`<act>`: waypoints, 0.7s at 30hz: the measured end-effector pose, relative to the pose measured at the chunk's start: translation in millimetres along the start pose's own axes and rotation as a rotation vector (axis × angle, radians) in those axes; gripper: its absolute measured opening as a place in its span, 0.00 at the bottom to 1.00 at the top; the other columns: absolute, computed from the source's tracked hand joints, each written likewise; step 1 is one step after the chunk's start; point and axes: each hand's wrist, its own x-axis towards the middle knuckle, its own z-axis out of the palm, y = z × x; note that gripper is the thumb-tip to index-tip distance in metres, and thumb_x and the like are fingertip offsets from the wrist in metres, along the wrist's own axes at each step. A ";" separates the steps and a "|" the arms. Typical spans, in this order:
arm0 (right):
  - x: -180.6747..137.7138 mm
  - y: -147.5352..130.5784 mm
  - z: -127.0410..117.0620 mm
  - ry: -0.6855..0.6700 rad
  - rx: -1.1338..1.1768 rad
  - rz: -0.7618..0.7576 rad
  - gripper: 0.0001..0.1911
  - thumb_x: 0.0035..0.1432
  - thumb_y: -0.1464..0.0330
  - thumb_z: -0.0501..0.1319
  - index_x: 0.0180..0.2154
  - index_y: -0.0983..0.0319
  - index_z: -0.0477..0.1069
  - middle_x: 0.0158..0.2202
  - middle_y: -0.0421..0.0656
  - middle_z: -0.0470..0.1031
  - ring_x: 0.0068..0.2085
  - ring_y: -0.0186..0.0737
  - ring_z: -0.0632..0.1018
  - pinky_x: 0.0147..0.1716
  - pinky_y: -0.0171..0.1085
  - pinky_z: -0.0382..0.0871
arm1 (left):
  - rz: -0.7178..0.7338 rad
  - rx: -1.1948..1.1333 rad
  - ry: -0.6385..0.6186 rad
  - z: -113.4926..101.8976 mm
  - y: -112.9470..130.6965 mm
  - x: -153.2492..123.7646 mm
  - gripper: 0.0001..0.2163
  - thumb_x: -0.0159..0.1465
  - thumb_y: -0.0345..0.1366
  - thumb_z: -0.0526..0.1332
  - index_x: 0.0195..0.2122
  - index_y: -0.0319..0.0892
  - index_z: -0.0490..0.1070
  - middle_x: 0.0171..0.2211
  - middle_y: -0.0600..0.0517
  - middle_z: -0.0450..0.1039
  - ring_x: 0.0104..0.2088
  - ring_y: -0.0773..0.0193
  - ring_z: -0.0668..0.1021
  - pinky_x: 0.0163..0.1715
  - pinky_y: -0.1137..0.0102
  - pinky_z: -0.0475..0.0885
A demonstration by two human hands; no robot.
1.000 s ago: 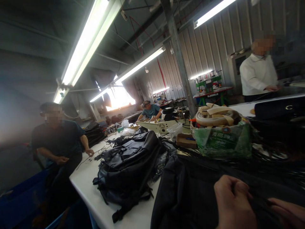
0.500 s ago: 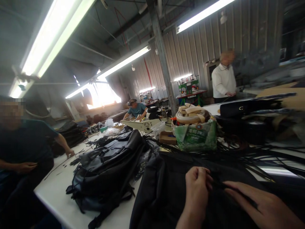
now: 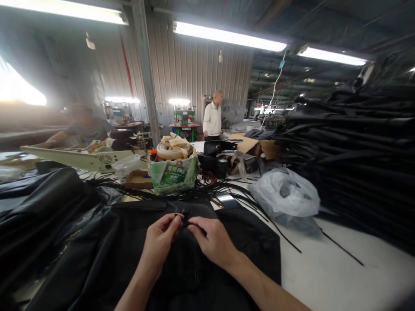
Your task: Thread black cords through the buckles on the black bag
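Observation:
Both my hands meet above a black bag [image 3: 129, 242] that lies spread over the white table. My left hand [image 3: 164, 235] pinches a small black piece between thumb and fingertips. Close beside it, the thumb and fingers of my right hand [image 3: 209, 237] close on the same small black piece [image 3: 185, 222]. It is too small and dark for me to name; it may be part of the bag or a strap. On the left lies a black backpack [image 3: 42, 194], cut off by the frame edge.
Beyond the bag stands a green carton [image 3: 173, 175] holding rolled webbing, with black cords [image 3: 233, 188] strewn around it. A clear plastic bag [image 3: 285, 192] lies to the right, before a tall stack of black material [image 3: 350, 164]. Two people are further back.
My view has swung to the right, bringing the stack and plastic bag into sight. My hands have drawn together, and the fingertips now nearly touch at the small black piece.

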 end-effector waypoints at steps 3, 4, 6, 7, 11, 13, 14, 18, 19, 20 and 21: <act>-0.6 -2.0 -1.0 -0.013 0.002 0.017 0.10 0.80 0.64 0.66 0.55 0.54 0.87 0.47 0.40 0.89 0.45 0.45 0.89 0.44 0.37 0.74 | 0.012 0.038 -0.001 0.0 2.3 -2.9 0.30 0.58 0.63 0.80 0.43 0.38 0.90 0.30 0.48 0.78 0.28 0.66 0.70 0.28 0.72 0.62; -0.5 -2.0 -1.2 -0.015 0.001 0.023 0.10 0.80 0.64 0.67 0.55 0.54 0.87 0.47 0.40 0.89 0.45 0.45 0.89 0.43 0.37 0.74 | 0.014 0.046 0.000 0.2 3.1 -3.4 0.30 0.58 0.64 0.80 0.42 0.39 0.90 0.30 0.48 0.78 0.29 0.65 0.70 0.29 0.72 0.62; 0.0 -1.7 -1.5 -0.021 -0.005 0.036 0.10 0.80 0.63 0.67 0.55 0.53 0.88 0.46 0.40 0.90 0.44 0.45 0.90 0.43 0.37 0.74 | 0.015 0.054 0.004 0.9 4.4 -4.0 0.30 0.57 0.64 0.79 0.41 0.39 0.90 0.30 0.47 0.78 0.29 0.64 0.70 0.29 0.71 0.63; 0.2 -1.7 -1.7 -0.022 -0.010 0.040 0.11 0.79 0.63 0.67 0.55 0.53 0.88 0.46 0.40 0.90 0.44 0.45 0.90 0.43 0.37 0.74 | 0.013 0.056 0.006 1.2 5.0 -4.2 0.30 0.57 0.64 0.79 0.41 0.39 0.90 0.31 0.47 0.78 0.29 0.64 0.71 0.30 0.71 0.63; 0.5 -3.3 -2.7 0.005 0.024 0.047 0.11 0.79 0.63 0.69 0.56 0.48 0.89 0.47 0.37 0.90 0.44 0.45 0.90 0.43 0.37 0.77 | -0.004 0.065 0.004 1.9 6.3 -5.5 0.30 0.55 0.64 0.81 0.41 0.38 0.90 0.30 0.47 0.78 0.29 0.64 0.69 0.29 0.71 0.61; -0.1 -4.7 -2.5 0.011 0.064 0.049 0.12 0.78 0.63 0.69 0.57 0.46 0.89 0.50 0.36 0.90 0.47 0.45 0.91 0.46 0.37 0.79 | -0.011 0.068 0.008 2.0 6.6 -6.5 0.31 0.55 0.64 0.81 0.42 0.38 0.90 0.31 0.47 0.78 0.30 0.64 0.69 0.30 0.71 0.62; -0.3 -5.3 -2.1 0.013 0.079 0.050 0.12 0.78 0.63 0.69 0.57 0.46 0.89 0.52 0.37 0.90 0.49 0.46 0.91 0.48 0.37 0.80 | -0.014 0.068 0.014 1.9 6.7 -6.8 0.31 0.55 0.64 0.81 0.43 0.38 0.90 0.31 0.47 0.79 0.30 0.63 0.70 0.30 0.71 0.62; 1.3 -7.0 -3.7 0.051 0.069 0.024 0.16 0.80 0.59 0.68 0.62 0.53 0.87 0.54 0.43 0.89 0.52 0.48 0.89 0.54 0.40 0.80 | -0.023 0.062 0.064 0.1 5.7 -5.7 0.32 0.53 0.64 0.81 0.42 0.38 0.90 0.32 0.46 0.80 0.31 0.63 0.72 0.31 0.71 0.64; 2.8 -6.7 -6.1 0.075 0.060 0.013 0.17 0.81 0.58 0.66 0.62 0.54 0.86 0.54 0.44 0.88 0.52 0.48 0.88 0.54 0.41 0.80 | -0.026 0.057 0.081 -0.7 5.1 -4.8 0.32 0.53 0.65 0.81 0.42 0.38 0.90 0.32 0.47 0.80 0.31 0.63 0.72 0.31 0.71 0.65; 4.8 -5.8 -9.5 0.106 0.048 0.007 0.18 0.82 0.57 0.63 0.63 0.56 0.86 0.53 0.46 0.88 0.52 0.48 0.87 0.54 0.41 0.79 | -0.031 0.051 0.100 -1.6 4.4 -3.9 0.32 0.53 0.65 0.81 0.42 0.39 0.89 0.33 0.47 0.80 0.31 0.63 0.72 0.31 0.71 0.65; 7.0 -4.3 -13.9 0.147 0.033 0.014 0.19 0.83 0.58 0.61 0.62 0.57 0.85 0.53 0.47 0.87 0.52 0.48 0.86 0.55 0.42 0.78 | -0.038 0.045 0.116 -2.5 3.6 -2.9 0.32 0.53 0.65 0.82 0.43 0.39 0.89 0.33 0.47 0.80 0.31 0.63 0.73 0.31 0.72 0.65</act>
